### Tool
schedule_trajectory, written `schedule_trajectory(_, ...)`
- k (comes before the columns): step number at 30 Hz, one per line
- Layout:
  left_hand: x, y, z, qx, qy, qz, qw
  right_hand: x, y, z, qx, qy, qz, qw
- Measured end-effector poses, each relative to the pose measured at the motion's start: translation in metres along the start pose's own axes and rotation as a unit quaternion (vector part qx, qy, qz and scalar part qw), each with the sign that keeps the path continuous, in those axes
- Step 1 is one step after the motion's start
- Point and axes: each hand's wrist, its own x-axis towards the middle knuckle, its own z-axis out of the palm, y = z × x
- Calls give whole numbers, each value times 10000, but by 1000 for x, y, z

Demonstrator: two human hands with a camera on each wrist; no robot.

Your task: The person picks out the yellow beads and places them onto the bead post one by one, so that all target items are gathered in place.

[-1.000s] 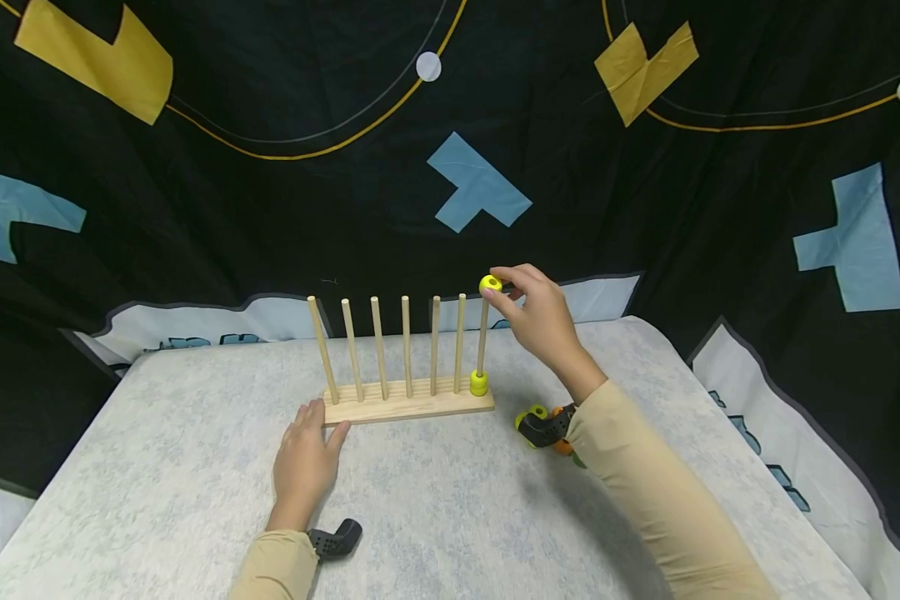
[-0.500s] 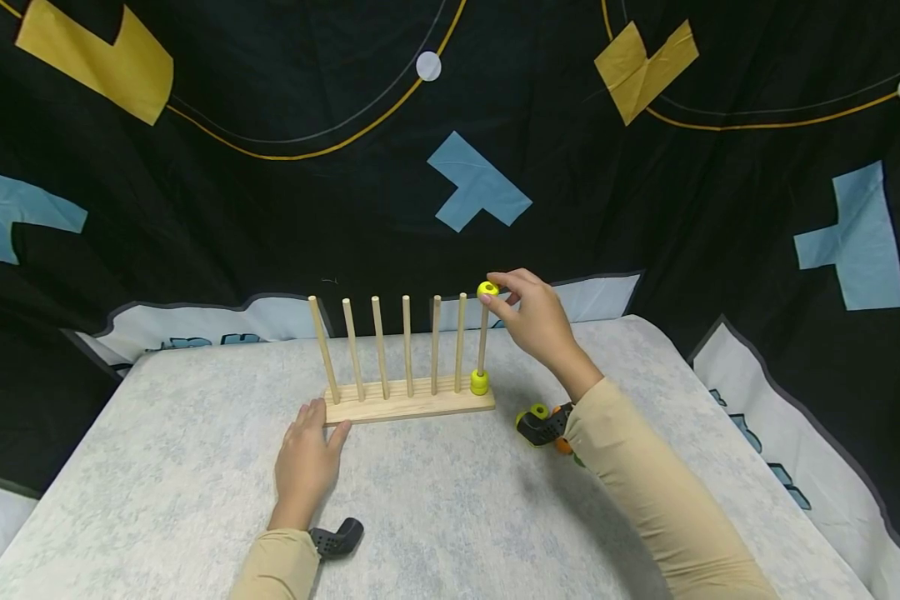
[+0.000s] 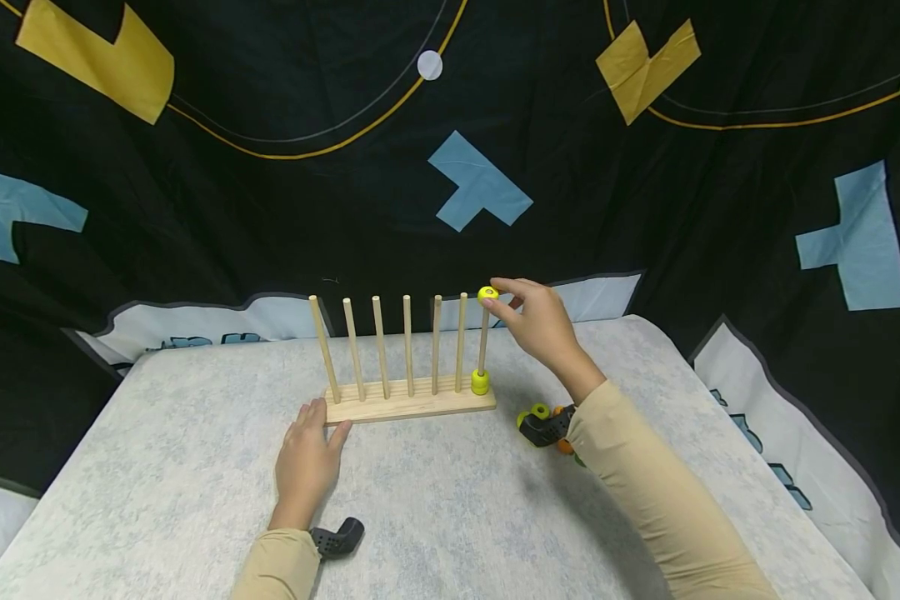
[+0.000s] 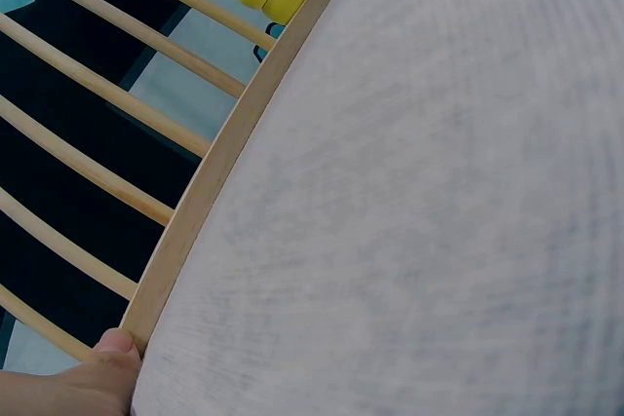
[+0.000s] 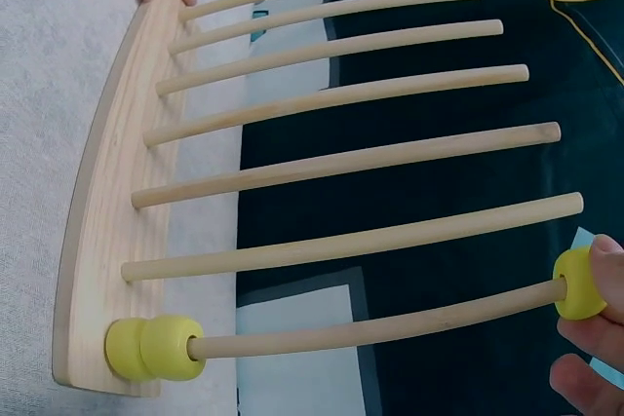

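Observation:
A wooden peg rack [image 3: 412, 405] with a row of upright pegs stands on the table. My left hand [image 3: 306, 467] holds the left end of its base, thumb at the front edge and fingers at the end. Two yellow beads [image 3: 480, 382] are stacked at the bottom of the rightmost peg [image 5: 390, 331]. At that peg's top, my right hand [image 3: 534, 321] pinches another yellow bead [image 5: 579, 284] between thumb and fingers. The peg's tip sits inside the bead's hole in the right wrist view. The other pegs carry no beads.
Loose beads, including a yellow-green bead [image 3: 541, 411] and an orange bead [image 3: 565, 447], lie right of the rack, partly hidden by the black wrist camera [image 3: 543, 428] and sleeve. A dark patterned curtain [image 3: 330, 217] hangs behind the table [image 3: 435, 517].
My right hand has lowered the bead slightly onto the top of the rightmost peg. The left hand stays at the rack's left end.

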Motion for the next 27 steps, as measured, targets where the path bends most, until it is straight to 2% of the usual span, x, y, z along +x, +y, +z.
schedule_trajectory(27,-1,-2,0,11,-13,-49,10000,-6,5,2,123,-8,-101,9999)
